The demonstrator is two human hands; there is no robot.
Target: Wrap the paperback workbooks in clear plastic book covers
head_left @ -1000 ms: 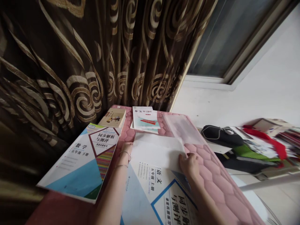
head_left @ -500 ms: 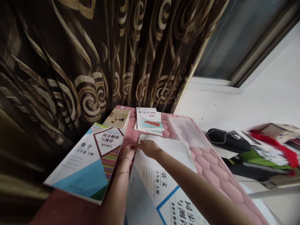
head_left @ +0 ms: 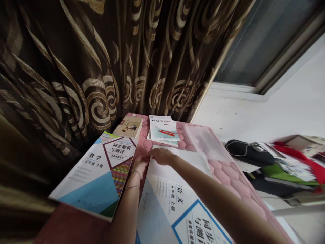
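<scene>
A large workbook with a white, grey and blue cover and Chinese print lies on the pink table, running out of the bottom of the view. At its far left corner my right hand is closed, fingertips pinched on the edge. Just left of that edge is my left hand, wearing bracelets at the wrist. Its fingers are curled and close to the right fingertips; what they grip, if anything, is hidden. A second workbook, with a blue and striped cover, lies beside my left forearm.
Behind my hands are a tan booklet and a small stack of white booklets. A translucent plastic sheet lies on the padded pink tabletop. A dark patterned curtain hangs behind. Cluttered items, including a black case, are at right.
My left hand has drawn slightly down and away from the right fingertips. My right hand stays at the workbook's corner. The view has shifted a little.
</scene>
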